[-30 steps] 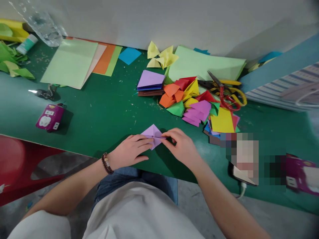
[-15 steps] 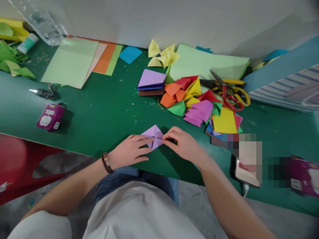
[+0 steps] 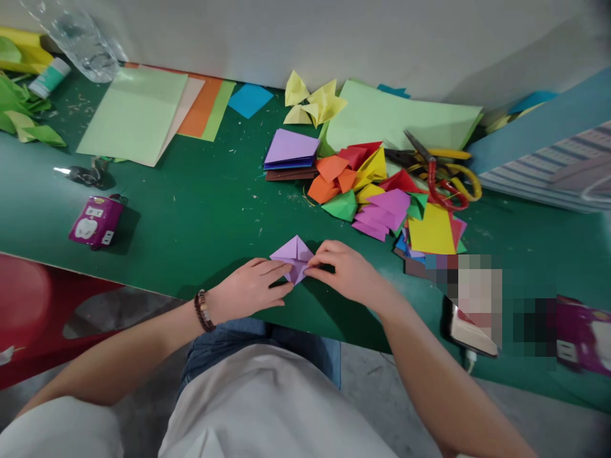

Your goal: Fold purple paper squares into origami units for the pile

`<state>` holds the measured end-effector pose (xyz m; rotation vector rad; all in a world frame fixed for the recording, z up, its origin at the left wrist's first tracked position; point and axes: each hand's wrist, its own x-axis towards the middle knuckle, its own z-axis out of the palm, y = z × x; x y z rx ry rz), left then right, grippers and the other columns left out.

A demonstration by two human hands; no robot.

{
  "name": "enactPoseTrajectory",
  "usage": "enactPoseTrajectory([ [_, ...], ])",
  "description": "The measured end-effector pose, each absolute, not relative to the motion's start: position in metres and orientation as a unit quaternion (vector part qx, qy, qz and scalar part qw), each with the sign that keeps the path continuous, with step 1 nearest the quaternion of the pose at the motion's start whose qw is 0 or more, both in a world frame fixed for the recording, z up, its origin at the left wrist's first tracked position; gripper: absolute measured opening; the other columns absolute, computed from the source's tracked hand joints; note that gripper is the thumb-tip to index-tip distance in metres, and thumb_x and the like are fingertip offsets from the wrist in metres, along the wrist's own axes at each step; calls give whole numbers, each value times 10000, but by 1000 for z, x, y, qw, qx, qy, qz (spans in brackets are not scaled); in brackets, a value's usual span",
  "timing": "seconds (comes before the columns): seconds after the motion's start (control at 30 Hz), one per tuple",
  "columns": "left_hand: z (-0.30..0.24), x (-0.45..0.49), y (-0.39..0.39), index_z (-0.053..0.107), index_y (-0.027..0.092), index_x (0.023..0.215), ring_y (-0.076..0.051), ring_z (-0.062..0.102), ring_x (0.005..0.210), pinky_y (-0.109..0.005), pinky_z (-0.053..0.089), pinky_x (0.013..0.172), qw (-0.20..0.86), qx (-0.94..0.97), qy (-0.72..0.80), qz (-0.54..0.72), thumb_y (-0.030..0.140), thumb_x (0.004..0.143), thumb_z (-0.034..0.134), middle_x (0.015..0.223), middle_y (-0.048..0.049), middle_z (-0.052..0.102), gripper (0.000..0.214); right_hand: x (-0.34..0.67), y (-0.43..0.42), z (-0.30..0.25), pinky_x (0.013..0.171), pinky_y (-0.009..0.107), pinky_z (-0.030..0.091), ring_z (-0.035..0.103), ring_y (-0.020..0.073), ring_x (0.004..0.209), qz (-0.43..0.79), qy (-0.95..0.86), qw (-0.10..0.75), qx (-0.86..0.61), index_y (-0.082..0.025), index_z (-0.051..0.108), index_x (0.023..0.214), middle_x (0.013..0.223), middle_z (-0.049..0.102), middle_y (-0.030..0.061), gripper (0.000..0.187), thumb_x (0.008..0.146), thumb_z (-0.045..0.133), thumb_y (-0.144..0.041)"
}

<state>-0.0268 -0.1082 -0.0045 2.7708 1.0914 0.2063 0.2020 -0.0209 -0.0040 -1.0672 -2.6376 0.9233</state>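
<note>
A small folded sheet of purple origami paper lies on the green table close to its front edge, a corner pointing away from me. Creases and flaps meet around its middle. My left hand, with a beaded bracelet at the wrist, rests at its lower left. Its fingers are stretched out, two tips on or against the paper, the thumb lower and apart. From the other side my right hand pinches the paper's right corner between thumb and fingers. Its fingertips partly cover that corner.
Beyond the hands sit a stack of coloured squares, folded paper pieces, and scissors. Larger paper sheets and a plastic bottle stand back left. A purple box-shaped item is left; a phone lies right.
My right hand's fingertips have shifted slightly left, bringing the right corner of the paper inward. The left fingers have moved slightly and still touch the paper.
</note>
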Motion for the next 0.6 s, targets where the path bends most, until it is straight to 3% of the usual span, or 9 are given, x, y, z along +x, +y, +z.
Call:
enactPoseTrajectory([
  [0.37, 5, -25, -108, 579, 159, 1117, -254, 516, 1226, -383, 461, 992, 23, 939, 338, 59, 208, 904, 550, 1276, -175, 576, 220, 183, -20, 6, 646, 294, 386, 559, 173, 742, 224, -888, -7, -402, -197, 654, 699, 742, 577, 23, 176, 833, 651, -313],
  [0.6, -1, -28, -110, 591, 143, 1132, -252, 524, 1234, -387, 456, 1021, 37, 935, 342, 80, 270, 901, 582, 1266, -165, 576, 264, 180, -22, 8, 599, 293, 362, 553, 159, 680, 176, -896, -25, -406, -197, 673, 708, 755, 596, 30, 184, 833, 660, -331],
])
